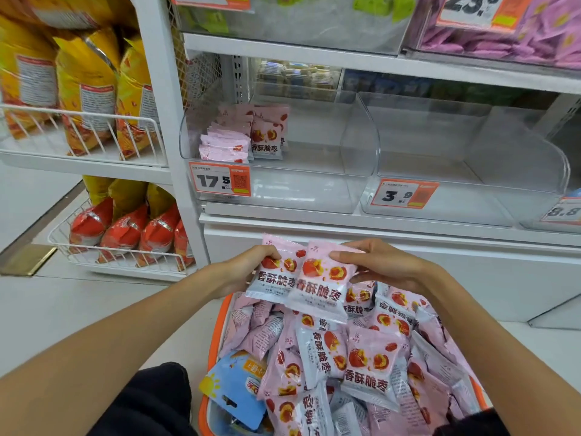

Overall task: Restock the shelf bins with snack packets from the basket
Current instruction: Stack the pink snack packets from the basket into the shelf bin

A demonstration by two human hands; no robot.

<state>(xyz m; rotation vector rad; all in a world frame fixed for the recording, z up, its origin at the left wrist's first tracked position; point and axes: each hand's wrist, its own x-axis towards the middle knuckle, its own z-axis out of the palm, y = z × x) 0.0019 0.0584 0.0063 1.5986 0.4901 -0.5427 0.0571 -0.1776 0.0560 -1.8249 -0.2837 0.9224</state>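
Observation:
An orange basket [216,338] on the floor is heaped with several pink snack packets [371,363]. Above it, my left hand [248,269] grips one pink packet [276,275] by its left edge. My right hand [377,265] pinches a second pink packet [323,287] that overlaps the first. Straight ahead, a clear shelf bin [358,143] with the 17.5 price tag [220,180] holds several of the same packets [245,136], stacked in its left part. The bin's right part shows no packets.
A second clear bin [471,165], tagged 3.9, stands to the right with nothing visible in it. White wire racks [103,133] with yellow and red bags fill the left. A blue packet [235,382] lies in the basket's left corner. Bins of green and purple goods sit on the shelf above.

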